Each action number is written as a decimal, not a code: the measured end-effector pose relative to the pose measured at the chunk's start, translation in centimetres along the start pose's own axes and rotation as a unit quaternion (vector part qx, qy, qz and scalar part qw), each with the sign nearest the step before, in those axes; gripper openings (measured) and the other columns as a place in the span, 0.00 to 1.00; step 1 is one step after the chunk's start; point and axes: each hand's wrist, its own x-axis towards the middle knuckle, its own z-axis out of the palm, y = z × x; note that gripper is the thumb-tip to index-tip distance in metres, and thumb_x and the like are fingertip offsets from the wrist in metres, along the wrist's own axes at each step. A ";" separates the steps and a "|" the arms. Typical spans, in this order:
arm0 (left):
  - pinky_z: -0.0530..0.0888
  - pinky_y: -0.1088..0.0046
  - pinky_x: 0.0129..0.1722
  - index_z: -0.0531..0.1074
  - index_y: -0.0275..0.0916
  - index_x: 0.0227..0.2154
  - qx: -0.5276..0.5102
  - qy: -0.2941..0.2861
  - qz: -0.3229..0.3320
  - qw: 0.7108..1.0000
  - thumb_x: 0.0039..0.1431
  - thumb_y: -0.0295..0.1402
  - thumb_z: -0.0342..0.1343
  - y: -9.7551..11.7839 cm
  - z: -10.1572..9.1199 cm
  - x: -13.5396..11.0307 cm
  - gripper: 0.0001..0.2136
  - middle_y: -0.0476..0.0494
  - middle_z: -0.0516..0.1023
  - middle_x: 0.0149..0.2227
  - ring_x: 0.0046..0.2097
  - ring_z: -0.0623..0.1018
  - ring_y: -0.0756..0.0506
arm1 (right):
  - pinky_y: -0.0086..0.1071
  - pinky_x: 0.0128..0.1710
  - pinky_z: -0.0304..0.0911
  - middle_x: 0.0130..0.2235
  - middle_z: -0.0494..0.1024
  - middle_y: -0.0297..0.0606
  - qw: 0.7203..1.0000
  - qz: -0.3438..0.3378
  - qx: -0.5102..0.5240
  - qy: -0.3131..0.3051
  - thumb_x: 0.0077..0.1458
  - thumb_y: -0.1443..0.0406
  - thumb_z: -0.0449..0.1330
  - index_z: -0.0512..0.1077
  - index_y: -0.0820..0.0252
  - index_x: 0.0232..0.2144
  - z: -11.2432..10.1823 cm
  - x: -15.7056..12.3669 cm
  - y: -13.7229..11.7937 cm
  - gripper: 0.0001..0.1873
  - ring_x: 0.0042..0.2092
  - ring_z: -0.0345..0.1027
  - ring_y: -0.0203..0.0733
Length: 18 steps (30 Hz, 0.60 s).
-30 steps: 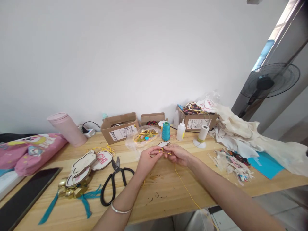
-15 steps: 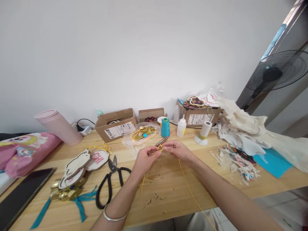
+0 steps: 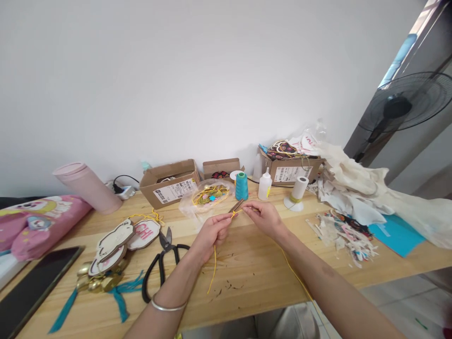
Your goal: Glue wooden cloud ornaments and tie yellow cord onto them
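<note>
My left hand [image 3: 212,233] pinches a yellow cord [image 3: 213,266] where it passes through a small flat wooden piece [image 3: 236,205], seen edge-on above the wooden table [image 3: 254,268]. One cord end hangs down from that hand to the table. My right hand [image 3: 264,217] pinches the cord's other strand just right of the piece, and that strand runs along my right forearm off the table's front edge. Both hands have closed fingers and sit close together at the table's middle.
Black scissors [image 3: 160,266] lie left of my hands beside a stack of cloud-shaped wooden tags [image 3: 123,240] with teal ribbon. Behind stand cardboard boxes [image 3: 169,186], a teal thread spool [image 3: 241,185], a glue bottle [image 3: 264,185], a white spool [image 3: 297,192]. Scraps [image 3: 341,233] lie right; a fan [image 3: 402,106] stands beyond.
The small loop in the cord has been drawn tight against the wooden piece. My hands moved slightly apart, and the loose end now hangs longer from my left hand.
</note>
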 end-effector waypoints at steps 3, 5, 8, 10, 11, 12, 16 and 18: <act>0.39 0.80 0.16 0.69 0.33 0.36 0.000 0.015 -0.004 1.000 0.40 0.35 0.60 0.1 0.0 0.0 0.18 0.62 0.45 0.12 0.15 0.45 0.58 | 0.29 0.29 0.56 0.31 0.77 0.38 0.999 -0.003 -0.044 0.022 0.54 0.61 0.50 0.73 0.57 0.34 -0.4 0.0 -0.2 0.12 0.28 0.67 0.38; 0.39 0.80 0.16 0.70 0.32 0.36 0.008 0.018 -0.007 1.000 0.39 0.35 0.60 0.0 0.0 0.1 0.18 0.62 0.45 0.12 0.15 0.45 0.58 | 0.29 0.30 0.56 0.31 0.77 0.38 0.997 -0.004 -0.068 0.040 0.54 0.61 0.50 0.73 0.57 0.33 -0.5 0.0 -0.2 0.12 0.30 0.67 0.39; 0.39 0.79 0.16 0.70 0.31 0.35 0.020 0.014 0.001 1.000 0.40 0.35 0.60 -0.2 -0.1 0.3 0.18 0.62 0.46 0.12 0.15 0.45 0.58 | 0.29 0.30 0.56 0.31 0.77 0.38 0.995 0.000 -0.082 0.061 0.54 0.62 0.50 0.73 0.57 0.32 -0.7 0.0 0.1 0.12 0.31 0.68 0.40; 0.40 0.79 0.16 0.70 0.31 0.36 0.026 0.013 0.013 0.999 0.40 0.36 0.59 -0.4 -0.1 0.4 0.18 0.62 0.46 0.12 0.15 0.46 0.58 | 0.29 0.29 0.55 0.29 0.77 0.37 0.996 0.013 -0.072 0.059 0.53 0.61 0.51 0.73 0.57 0.32 -0.7 0.1 0.3 0.12 0.29 0.67 0.39; 0.40 0.78 0.16 0.70 0.31 0.36 0.028 0.012 0.019 0.999 0.40 0.36 0.59 -0.4 -0.2 0.5 0.18 0.62 0.46 0.12 0.15 0.46 0.58 | 0.29 0.28 0.55 0.28 0.76 0.37 0.997 0.018 -0.058 0.047 0.53 0.60 0.51 0.73 0.57 0.31 -0.7 0.2 0.4 0.12 0.28 0.66 0.38; 0.40 0.78 0.16 0.70 0.31 0.36 0.030 0.010 0.024 0.999 0.41 0.36 0.59 -0.5 -0.2 0.5 0.18 0.62 0.46 0.12 0.15 0.46 0.58 | 0.28 0.27 0.54 0.27 0.76 0.36 0.999 0.021 -0.036 0.027 0.52 0.60 0.51 0.73 0.58 0.31 -0.6 0.2 0.4 0.13 0.27 0.65 0.37; 0.40 0.79 0.16 0.69 0.33 0.38 0.039 -0.001 0.023 0.999 0.43 0.37 0.58 -0.5 -0.3 0.4 0.18 0.62 0.45 0.12 0.15 0.45 0.58 | 0.27 0.26 0.55 0.27 0.75 0.35 0.995 0.030 0.064 -0.073 0.51 0.56 0.51 0.73 0.61 0.28 -0.1 0.1 0.0 0.17 0.28 0.64 0.36; 0.40 0.79 0.16 0.69 0.34 0.38 0.047 -0.006 0.016 0.999 0.44 0.37 0.58 -0.6 -0.3 0.4 0.17 0.61 0.46 0.13 0.15 0.45 0.58 | 0.26 0.25 0.55 0.27 0.75 0.35 0.990 0.053 0.093 -0.092 0.51 0.56 0.51 0.73 0.62 0.28 0.3 0.0 -0.3 0.17 0.27 0.63 0.35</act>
